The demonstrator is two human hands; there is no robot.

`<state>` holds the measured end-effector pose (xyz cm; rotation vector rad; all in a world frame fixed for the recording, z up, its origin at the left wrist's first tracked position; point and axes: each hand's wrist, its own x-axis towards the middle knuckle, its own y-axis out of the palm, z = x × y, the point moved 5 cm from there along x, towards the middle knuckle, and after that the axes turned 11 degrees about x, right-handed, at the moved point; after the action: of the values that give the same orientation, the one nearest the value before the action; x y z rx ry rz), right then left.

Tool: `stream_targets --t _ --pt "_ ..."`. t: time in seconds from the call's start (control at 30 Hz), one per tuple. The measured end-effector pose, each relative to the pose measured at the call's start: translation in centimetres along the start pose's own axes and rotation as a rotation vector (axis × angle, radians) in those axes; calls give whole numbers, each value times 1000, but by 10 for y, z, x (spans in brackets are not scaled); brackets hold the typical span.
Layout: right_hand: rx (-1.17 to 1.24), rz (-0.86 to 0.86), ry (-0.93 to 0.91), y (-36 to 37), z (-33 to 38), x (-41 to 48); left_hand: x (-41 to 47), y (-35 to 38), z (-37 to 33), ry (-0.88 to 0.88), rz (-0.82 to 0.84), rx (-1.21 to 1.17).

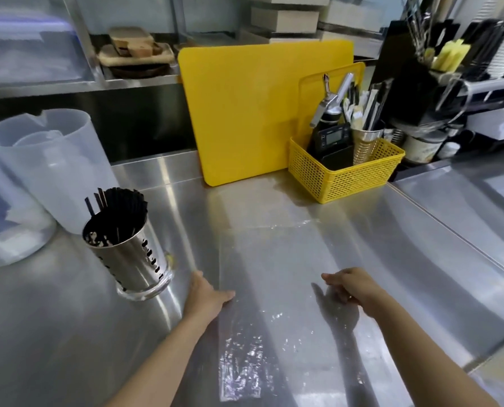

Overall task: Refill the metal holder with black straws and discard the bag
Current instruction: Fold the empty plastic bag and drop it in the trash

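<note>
A perforated metal holder (130,254) stands on the steel counter at left, packed with black straws (118,211). A clear, empty plastic bag (271,277) lies flat on the counter in front of me, its crumpled end near the bottom edge. My left hand (208,295) rests flat on the bag's left edge, just right of the holder. My right hand (350,286) hovers over or touches the bag's right side, fingers loosely curled and pointing left.
Translucent plastic jugs (39,171) stand at far left. Yellow cutting boards (245,113) lean against the back wall. A yellow basket (344,168) holds tools and a metal cup. Dark equipment sits at the far right. A counter seam (450,227) runs diagonally on the right.
</note>
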<state>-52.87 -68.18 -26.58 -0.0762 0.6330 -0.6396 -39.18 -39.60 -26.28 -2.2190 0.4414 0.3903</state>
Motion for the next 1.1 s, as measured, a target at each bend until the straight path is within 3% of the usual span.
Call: stream_targets --t 0.17,0.3,0.43,0.5,0.57,0.77,1.1 --pt "133 170 13 4 1 -2 -1 4 1 -42 173 -95" --pt "289 227 12 3 -2 0 -2 5 0 -7 166 -94" --pt "381 274 14 2 0 -2 -2 4 0 -49 142 -406" --pt "415 299 27 2 2 -3 -4 8 3 -118 256 -554" --pt "428 317 28 -1 3 -3 -6 10 5 -131 347 -557" --pt "319 376 15 -11 -2 2 -5 14 5 -71 287 -420" --pt "443 318 -54 -32 -6 11 -7 6 7 -58 190 -656"
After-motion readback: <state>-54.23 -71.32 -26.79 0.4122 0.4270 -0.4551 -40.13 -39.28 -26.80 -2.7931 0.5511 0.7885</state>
